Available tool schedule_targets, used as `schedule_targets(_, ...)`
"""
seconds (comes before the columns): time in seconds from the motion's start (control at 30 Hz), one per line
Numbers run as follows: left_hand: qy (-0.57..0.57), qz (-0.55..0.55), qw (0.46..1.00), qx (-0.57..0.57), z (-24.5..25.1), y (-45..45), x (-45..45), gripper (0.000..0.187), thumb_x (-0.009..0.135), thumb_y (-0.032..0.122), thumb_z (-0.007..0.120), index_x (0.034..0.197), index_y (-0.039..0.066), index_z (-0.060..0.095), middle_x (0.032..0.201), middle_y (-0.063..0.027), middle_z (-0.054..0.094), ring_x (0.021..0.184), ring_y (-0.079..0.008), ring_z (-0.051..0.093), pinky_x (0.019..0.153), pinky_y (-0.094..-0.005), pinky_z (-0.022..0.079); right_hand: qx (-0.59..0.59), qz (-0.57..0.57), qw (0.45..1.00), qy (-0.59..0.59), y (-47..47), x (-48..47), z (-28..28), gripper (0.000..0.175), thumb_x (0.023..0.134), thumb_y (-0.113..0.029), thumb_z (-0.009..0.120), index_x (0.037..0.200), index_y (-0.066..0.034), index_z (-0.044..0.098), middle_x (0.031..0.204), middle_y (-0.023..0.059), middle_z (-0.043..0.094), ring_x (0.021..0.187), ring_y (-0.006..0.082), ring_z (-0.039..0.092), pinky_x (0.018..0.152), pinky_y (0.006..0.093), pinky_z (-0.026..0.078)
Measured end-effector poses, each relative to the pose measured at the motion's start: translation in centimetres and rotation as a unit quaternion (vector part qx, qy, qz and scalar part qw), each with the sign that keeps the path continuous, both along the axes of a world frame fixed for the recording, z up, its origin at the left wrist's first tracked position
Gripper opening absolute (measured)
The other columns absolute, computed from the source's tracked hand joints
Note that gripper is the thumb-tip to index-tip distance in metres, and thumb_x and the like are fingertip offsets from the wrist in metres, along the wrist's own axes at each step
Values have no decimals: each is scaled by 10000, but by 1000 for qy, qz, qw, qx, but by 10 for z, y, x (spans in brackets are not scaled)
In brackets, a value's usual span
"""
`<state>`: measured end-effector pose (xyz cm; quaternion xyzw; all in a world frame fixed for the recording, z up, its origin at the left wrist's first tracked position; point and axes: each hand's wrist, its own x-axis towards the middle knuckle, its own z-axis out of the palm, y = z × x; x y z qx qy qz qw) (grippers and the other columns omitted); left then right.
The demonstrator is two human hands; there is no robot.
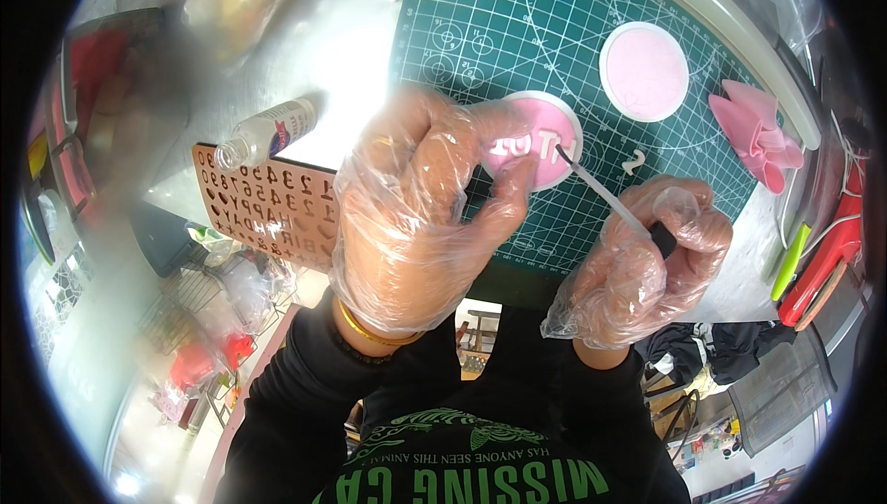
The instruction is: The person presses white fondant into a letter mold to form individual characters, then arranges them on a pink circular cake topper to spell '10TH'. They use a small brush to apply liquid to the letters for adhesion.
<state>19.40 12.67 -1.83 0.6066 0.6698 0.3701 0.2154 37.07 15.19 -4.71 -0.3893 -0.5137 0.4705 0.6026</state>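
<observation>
My left hand (416, 213), in a clear plastic glove, rests its thumb and index finger on a pink disc with a white rim (547, 112). White raised letters stand on that disc. In my right hand (641, 261), also gloved, is a small brush with a black cap (610, 199); its dark tip is at the letters. A loose white numeral 2 (633, 162) lies beside the disc on the green cutting mat (485, 5). A paler pink disc with a white rim (644, 72) lies farther back. Left of my left hand, an open clear glass bottle (267, 133) lies on its side.
A pinkish-brown mould of numbers, letters and hearts (267, 209) lies under the bottle's neck. Pink folded pieces (755, 133) sit on the mat's right edge, near a whitish rolling pin (741, 33). Farther right are a lime-green tool (791, 261) and a red tool (821, 275).
</observation>
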Motion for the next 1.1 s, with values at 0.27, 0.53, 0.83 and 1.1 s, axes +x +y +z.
schedule_targets(0.27, -1, 14, 1000, -20, 3, -1, 1, 371, 811, -34, 931, 1137, 67, 784, 967, -46, 706, 793, -139, 648, 662, -299, 508, 11, -6, 1000, 6, 1, 5, -9, 440, 890, -35, 908, 1223, -43, 620, 878, 68, 673, 661, 96, 617, 568, 198, 454)
schedule_targets(0.53, -18, 11, 1000, -5, 0, 0, 0, 371, 813, -31, 935, 1137, 66, 781, 997, -51, 729, 790, -139, 650, 662, -302, 513, 1, -17, 1000, -5, -3, 6, -8, 437, 891, -55, 914, 1210, -51, 616, 947, 84, 672, 694, 104, 645, 609, 211, 487)
schedule_targets(0.83, -16, -22, 999, -28, 4, 6, -6, 370, 800, -35, 922, 1135, 59, 796, 997, -49, 710, 826, -147, 683, 727, -309, 568, 0, -25, 1000, -3, -4, 4, -9, 437, 909, -92, 921, 1221, -59, 617, 971, 88, 662, 694, 95, 632, 609, 212, 479)
schedule_targets(1.1, -19, -21, 998, -49, 8, 7, -8, 352, 815, -16, 929, 1139, 61, 814, 978, -43, 691, 875, -149, 683, 753, -307, 567, 2, -9, 1000, -3, -3, 7, -10, 441, 898, -68, 914, 1226, -51, 620, 947, 83, 670, 686, 98, 634, 601, 206, 474)
